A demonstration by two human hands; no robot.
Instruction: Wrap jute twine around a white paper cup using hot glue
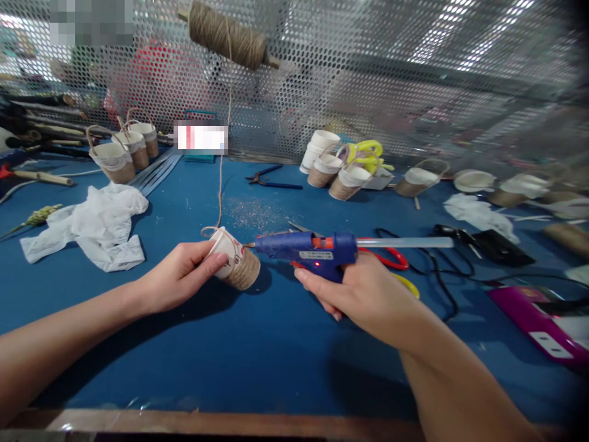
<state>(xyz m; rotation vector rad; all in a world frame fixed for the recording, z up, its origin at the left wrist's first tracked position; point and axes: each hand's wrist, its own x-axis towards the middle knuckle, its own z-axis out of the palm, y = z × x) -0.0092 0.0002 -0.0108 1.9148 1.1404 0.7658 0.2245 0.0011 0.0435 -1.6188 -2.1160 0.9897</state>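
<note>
My left hand (184,276) is closed round a small paper cup (234,261) lying on its side, its lower half wrapped in brown twine. A strand of twine (222,172) runs from the cup up to a twine spool (229,35) hung on the mesh wall. My right hand (356,288) grips a blue hot glue gun (313,248) with a clear glue stick (405,243) sticking out of its back. The gun's nozzle touches the cup's side. Both hands hover just above the blue table (230,356).
White plastic wrap (92,227) lies at the left, with twine-wrapped cups (124,153) behind it. More cups (335,172), pliers (267,179), red-handled scissors (391,258), black cables (437,270) and a pink box (538,319) lie at the back and right. A mesh wall (414,73) closes the back.
</note>
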